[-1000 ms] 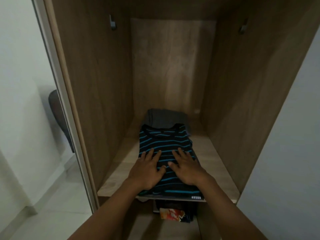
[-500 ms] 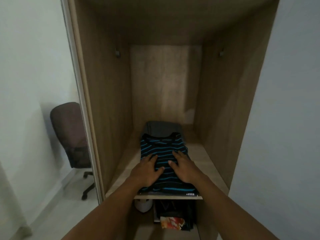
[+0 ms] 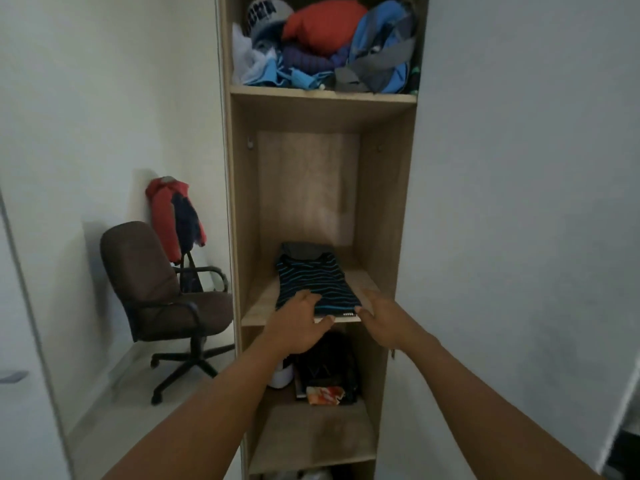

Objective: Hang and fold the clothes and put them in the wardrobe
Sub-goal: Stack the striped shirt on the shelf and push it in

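Observation:
A folded black shirt with blue stripes lies on the middle shelf of the tall wooden wardrobe, on top of a folded grey garment that shows behind it. My left hand hovers at the shirt's front left edge with relaxed fingers. My right hand is just right of the shirt's front corner, fingers straight, holding nothing.
The top shelf holds a pile of unfolded clothes and a grey cap. Dark items and a white object sit on the lower shelf. A brown office chair stands left, with a red jacket hanging behind it.
Both hands have lifted off the striped shirt and drawn back to the shelf's front edge. The view has pulled back, showing the whole wardrobe.

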`<state>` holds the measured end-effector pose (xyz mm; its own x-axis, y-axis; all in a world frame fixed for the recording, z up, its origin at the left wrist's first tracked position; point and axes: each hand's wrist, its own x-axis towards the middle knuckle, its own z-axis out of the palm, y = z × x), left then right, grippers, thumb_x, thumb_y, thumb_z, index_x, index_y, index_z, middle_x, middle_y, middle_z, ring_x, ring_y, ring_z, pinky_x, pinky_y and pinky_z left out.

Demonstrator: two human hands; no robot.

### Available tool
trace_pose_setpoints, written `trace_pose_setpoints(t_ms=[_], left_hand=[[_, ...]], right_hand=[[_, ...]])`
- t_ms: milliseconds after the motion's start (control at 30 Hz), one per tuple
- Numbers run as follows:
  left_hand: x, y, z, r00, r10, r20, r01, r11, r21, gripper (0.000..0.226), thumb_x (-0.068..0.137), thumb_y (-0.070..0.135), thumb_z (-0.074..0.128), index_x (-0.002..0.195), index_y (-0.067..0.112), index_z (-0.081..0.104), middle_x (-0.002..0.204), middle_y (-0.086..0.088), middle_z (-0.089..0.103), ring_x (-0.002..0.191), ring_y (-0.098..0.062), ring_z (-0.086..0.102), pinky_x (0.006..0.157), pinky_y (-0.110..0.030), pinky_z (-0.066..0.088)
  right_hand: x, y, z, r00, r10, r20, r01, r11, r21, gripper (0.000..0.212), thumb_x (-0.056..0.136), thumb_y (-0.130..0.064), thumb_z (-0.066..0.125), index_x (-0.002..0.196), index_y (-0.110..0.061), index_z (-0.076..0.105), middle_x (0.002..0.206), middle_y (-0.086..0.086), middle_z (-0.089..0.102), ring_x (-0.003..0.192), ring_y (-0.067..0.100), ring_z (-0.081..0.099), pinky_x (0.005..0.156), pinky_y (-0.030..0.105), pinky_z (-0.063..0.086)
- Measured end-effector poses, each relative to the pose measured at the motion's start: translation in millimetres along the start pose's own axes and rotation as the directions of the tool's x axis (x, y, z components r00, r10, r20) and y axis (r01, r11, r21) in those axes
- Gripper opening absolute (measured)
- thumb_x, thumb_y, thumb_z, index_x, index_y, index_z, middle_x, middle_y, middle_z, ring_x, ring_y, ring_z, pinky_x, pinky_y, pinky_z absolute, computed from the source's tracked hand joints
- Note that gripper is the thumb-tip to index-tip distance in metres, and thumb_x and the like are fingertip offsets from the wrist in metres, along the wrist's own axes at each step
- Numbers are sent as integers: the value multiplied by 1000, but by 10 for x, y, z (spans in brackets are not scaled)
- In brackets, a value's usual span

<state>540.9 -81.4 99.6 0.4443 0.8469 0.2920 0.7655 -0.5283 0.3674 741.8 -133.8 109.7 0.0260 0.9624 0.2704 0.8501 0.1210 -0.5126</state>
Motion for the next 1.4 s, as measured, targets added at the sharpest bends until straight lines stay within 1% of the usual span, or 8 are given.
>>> trace_pose_setpoints(t_ms=[267, 433, 600, 833, 967, 1200, 1333, 1400], left_hand=[[-577, 1344, -391, 981, 194, -16, -195, 980, -51, 76, 94, 57, 53, 155, 21, 26, 161, -2, 26, 143, -22, 34, 114, -42, 35], [-706, 2356, -294, 943, 332, -24, -332, 934, -133, 90, 88, 64, 59, 158, 27, 15, 163, 1, 22, 147, -19, 29, 116, -44, 32], [-747, 3170, -66, 911, 413, -18, -407, 888, -216, 103, 84, 63, 66, 158, 36, 0, 166, 7, 12, 149, -20, 24, 114, -42, 32], [-776, 3722, 54, 874, 464, -145, -482, 866, -131, 126, 77, 48, 81, 149, 48, -22, 163, 5, 11, 129, -26, 52, 95, -37, 55], [-839, 3719, 56, 872, 449, -192, -467, 882, -59, 132, 72, 49, 85, 149, 48, -22, 161, 8, 7, 122, -24, 56, 90, -32, 57], [-1086, 3316, -137, 889, 329, -319, -353, 935, -19, 138, 65, 42, 91, 151, 50, -17, 158, 10, 10, 120, -21, 58, 95, -39, 56], [-1308, 2877, -395, 904, 254, -345, -260, 965, 30, 134, 70, 40, 89, 150, 51, -18, 158, 14, 11, 117, -19, 59, 97, -39, 55], [-1409, 2663, -528, 904, 216, -368, -196, 976, 91, 134, 70, 41, 88, 151, 48, -19, 157, 18, 10, 119, -20, 58, 95, -38, 56]], right_hand=[[-1295, -117, -1318, 964, 16, -266, -59, 986, -154, 56, 104, -33, 44, 154, -11, 30, 156, 14, 35, 144, 28, 33, 117, 35, 25], [-1894, -36, -2109, 770, -54, -636, -26, 993, -116, 39, 102, -26, 49, 136, -7, 54, 133, 15, 56, 118, 28, 57, 98, 30, 40], [-2225, 276, -2489, 664, -58, -745, 25, 998, -56, 33, 102, -19, 48, 132, -8, 55, 113, 9, 61, 93, 19, 59, 82, 18, 35], [-2270, 799, -2642, 869, -98, -484, 144, 988, 60, 49, 99, -2, 39, 134, -35, 51, 122, -9, 63, 100, 15, 66, 95, 40, 54], [-2260, 873, -2632, 872, -200, -446, 249, 967, 55, 48, 103, -13, 44, 146, -35, 42, 124, -14, 59, 95, 11, 66, 93, 35, 55], [-2093, 586, -2318, 881, -343, -325, 411, 896, 169, 64, 96, -27, 62, 149, -43, 29, 119, -19, 55, 93, 2, 63, 76, 3, 46], [-1807, 293, -1980, 835, -467, -293, 525, 835, 164, 68, 93, -41, 62, 151, -45, 26, 136, -10, 50, 107, 7, 58, 93, 22, 53], [-1650, 124, -1796, 810, -521, -269, 566, 815, 125, 72, 92, -48, 62, 153, -44, 23, 149, -9, 38, 125, 11, 49, 103, 28, 45]])
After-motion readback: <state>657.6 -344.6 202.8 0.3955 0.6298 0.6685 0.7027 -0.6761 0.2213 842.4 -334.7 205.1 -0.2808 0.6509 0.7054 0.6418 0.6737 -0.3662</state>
